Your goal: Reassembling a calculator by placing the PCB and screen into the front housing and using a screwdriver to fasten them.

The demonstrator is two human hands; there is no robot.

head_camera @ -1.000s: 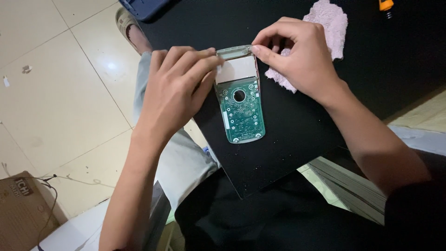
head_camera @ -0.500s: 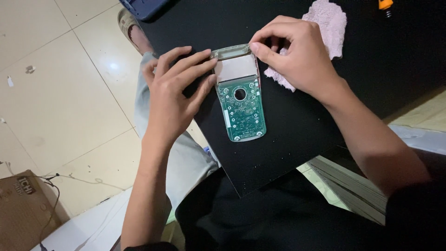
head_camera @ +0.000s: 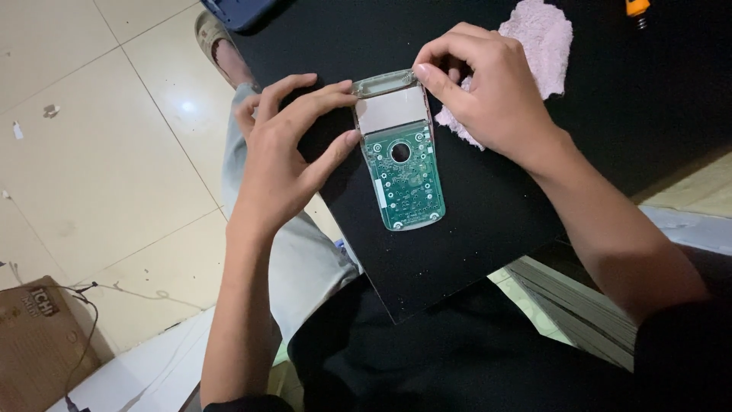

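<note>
Right now your left hand (head_camera: 286,156) steadies with spread fingertips the left edge of the green circuit board (head_camera: 402,172) lying on the black board (head_camera: 488,206), while your right hand (head_camera: 488,91) pinches its far clear frame, so work gently.

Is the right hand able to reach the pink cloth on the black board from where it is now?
Probably yes. The right hand grips the top of the green circuit board, and the pink cloth lies right beside and partly under it on the black board, with nothing between them.
</note>
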